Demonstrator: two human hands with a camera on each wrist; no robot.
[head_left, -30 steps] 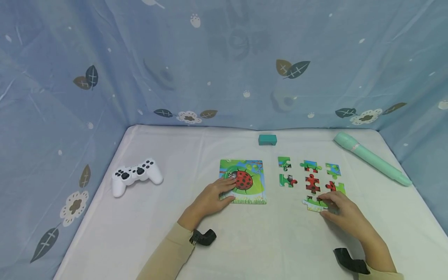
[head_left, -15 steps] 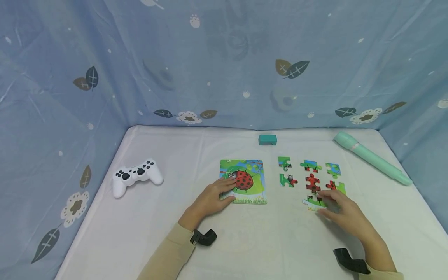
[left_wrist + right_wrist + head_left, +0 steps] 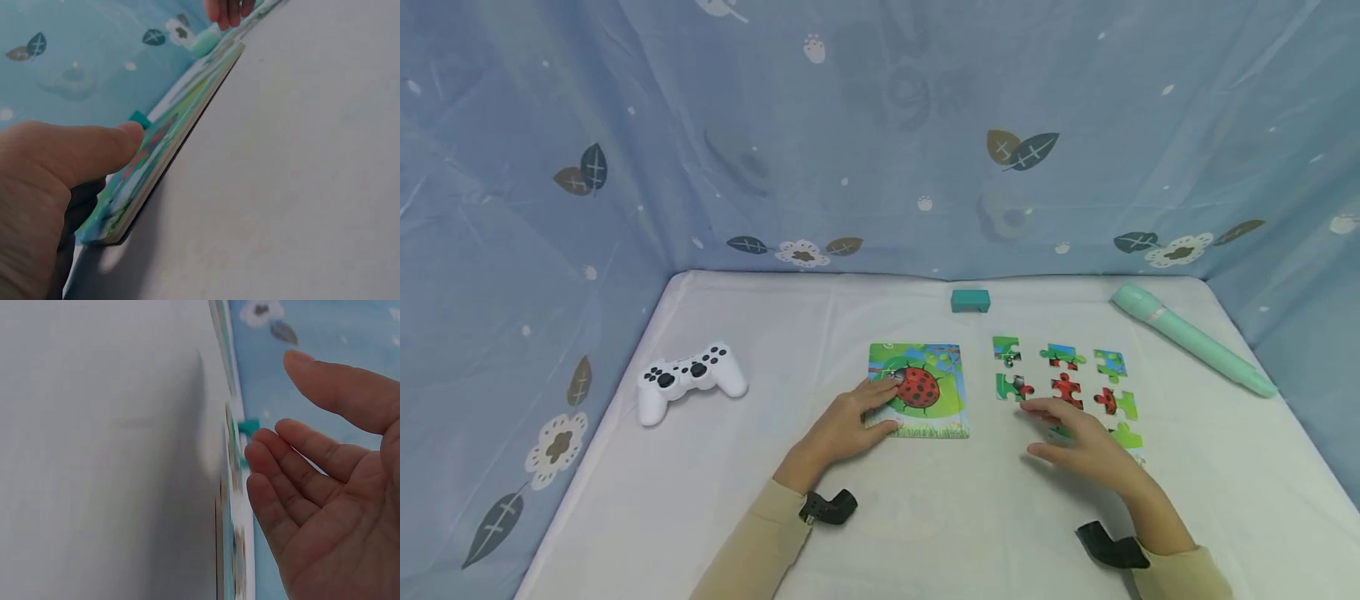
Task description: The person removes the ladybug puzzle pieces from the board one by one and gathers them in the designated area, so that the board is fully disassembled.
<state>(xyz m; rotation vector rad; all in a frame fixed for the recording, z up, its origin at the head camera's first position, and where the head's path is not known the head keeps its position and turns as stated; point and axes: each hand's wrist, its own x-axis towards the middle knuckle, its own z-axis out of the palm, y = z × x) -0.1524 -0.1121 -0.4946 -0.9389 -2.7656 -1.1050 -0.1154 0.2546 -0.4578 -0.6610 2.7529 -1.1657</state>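
My left hand (image 3: 842, 421) rests on the left part of a square ladybug puzzle board (image 3: 951, 392), its fingers lying over the picture. In the left wrist view the thumb (image 3: 94, 150) lies along the board's near side. My right hand (image 3: 1086, 446) hovers over the lower rows of loose jigsaw pieces, with nothing in its fingers. In the right wrist view its palm and loosely bent fingers (image 3: 300, 469) show, thumb apart. Around it lie a red ladybug-body piece (image 3: 1066, 390), a green piece with a bit of red (image 3: 1006, 387) and a bottom corner piece (image 3: 1126, 437). The hand partly hides a lower middle piece (image 3: 1060, 432).
More jigsaw pieces (image 3: 1063, 356) form a row behind. A small teal block (image 3: 971, 301) stands at the back of the white-covered table (image 3: 925, 525). A white game controller (image 3: 691, 379) lies at left, a mint-green microphone-shaped object (image 3: 1193, 340) at right. Patterned blue cloth surrounds the table.
My right hand has let go of the lower middle piece and moved left, uncovering the bottom right corner piece. The left hand has stayed on the board.
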